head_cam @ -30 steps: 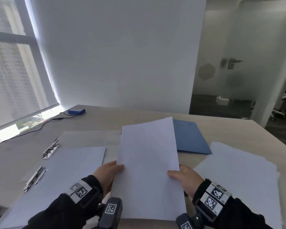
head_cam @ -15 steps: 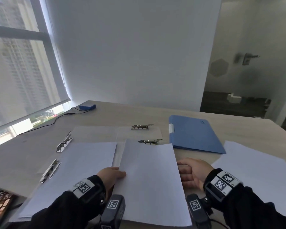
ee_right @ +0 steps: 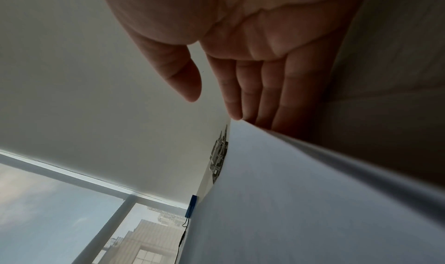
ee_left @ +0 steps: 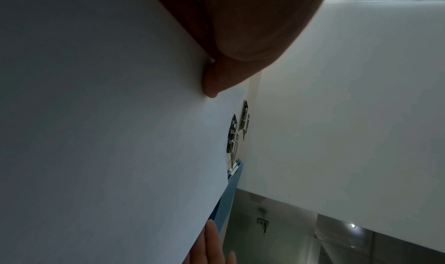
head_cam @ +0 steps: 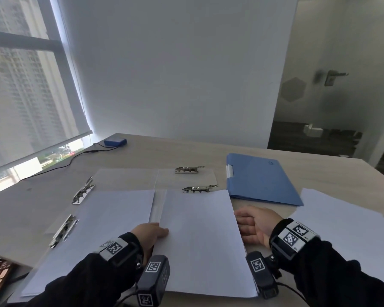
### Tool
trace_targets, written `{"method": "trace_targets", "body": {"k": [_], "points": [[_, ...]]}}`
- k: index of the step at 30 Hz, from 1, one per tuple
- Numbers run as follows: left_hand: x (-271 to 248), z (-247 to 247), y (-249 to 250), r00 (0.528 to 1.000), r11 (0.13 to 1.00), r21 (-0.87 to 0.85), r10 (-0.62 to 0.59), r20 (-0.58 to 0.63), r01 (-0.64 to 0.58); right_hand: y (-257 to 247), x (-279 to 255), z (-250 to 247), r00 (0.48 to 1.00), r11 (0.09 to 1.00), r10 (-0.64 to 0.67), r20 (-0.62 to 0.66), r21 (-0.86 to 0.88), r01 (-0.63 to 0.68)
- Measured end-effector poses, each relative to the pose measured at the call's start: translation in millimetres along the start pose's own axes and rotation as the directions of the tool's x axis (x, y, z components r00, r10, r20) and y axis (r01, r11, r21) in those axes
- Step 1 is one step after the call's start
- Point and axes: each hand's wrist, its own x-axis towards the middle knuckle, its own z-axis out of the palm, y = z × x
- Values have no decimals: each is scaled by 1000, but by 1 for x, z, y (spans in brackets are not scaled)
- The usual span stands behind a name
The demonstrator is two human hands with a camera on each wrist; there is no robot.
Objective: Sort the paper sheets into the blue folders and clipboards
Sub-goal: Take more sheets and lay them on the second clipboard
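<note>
From my feed: white paper sheets (head_cam: pixel 200 240), a blue folder (head_cam: pixel 259 180), silver clips (head_cam: pixel 200 188), pale wood-grain table (head_cam: pixel 164 151), black-and-white checker tags (head_cam: pixel 294 237) on black sleeves (head_cam: pixel 341 273).

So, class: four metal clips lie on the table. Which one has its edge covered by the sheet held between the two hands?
The nearer clip of the middle pair: the sheet overlaps its edge; the farther clip and both left-side clips lie uncovered.

left hand (head_cam: pixel 150 233) thumb pinching, right hand (head_cam: pixel 256 226) flat, fingers straight
</note>
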Motion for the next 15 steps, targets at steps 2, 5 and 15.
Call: {"method": "trace_targets", "body": {"k": [2,5,15], "points": [[0,-1,0,1000,1000,-10,-9,8,9,0,1,1,1000,1000,-1,-6,4,1],[2,0,3,1000,1000,7,1,-2,-1,-3,2,1,1000,1000,2,-29,22,-2],[-1,-6,4,999,999,44,0,-32,1,11,-8,-1,997,989,73,-12,127,-71]]}}
